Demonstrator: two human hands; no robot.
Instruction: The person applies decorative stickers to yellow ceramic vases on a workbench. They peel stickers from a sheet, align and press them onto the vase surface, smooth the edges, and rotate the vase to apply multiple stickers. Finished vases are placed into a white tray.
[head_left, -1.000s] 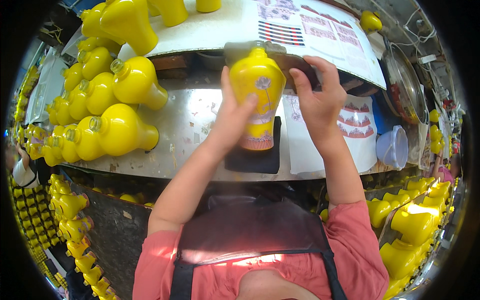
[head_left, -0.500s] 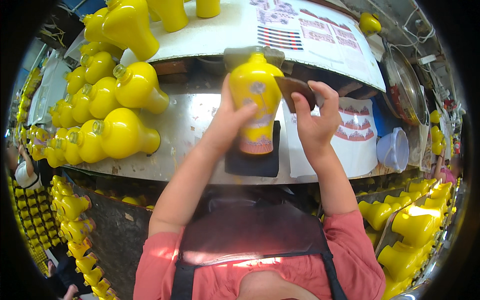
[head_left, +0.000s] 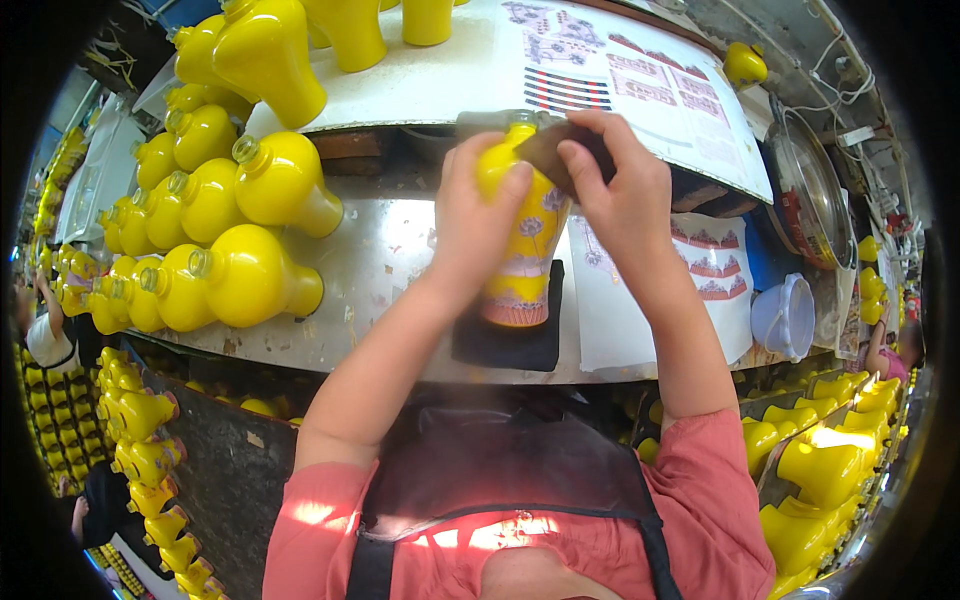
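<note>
A glossy yellow glass bottle [head_left: 518,268] with purple flower decals and a pink patterned band near its base stands in front of me at the table's front. My left hand [head_left: 472,218] is wrapped round its left side, thumb across the upper body. With my right hand [head_left: 632,195] I grip a flat dark brown scraper [head_left: 552,155] and lay it against the bottle's shoulder, below the clear glass neck. Hand and scraper hide part of the bottle's upper right. A folded black cloth [head_left: 500,347] lies under and around the bottle's lower end.
Several plain yellow bottles [head_left: 245,275] lie in rows at the left. Printed decal sheets rest on the raised white board [head_left: 470,75], and another decal sheet [head_left: 625,325] lies at the right beside a pale bucket [head_left: 783,318]. More yellow bottles [head_left: 820,475] fill racks at the lower right.
The scraper has moved from beside the bottle onto its shoulder. The bottle has turned, so different flowers face me. My left hand has shifted higher around it.
</note>
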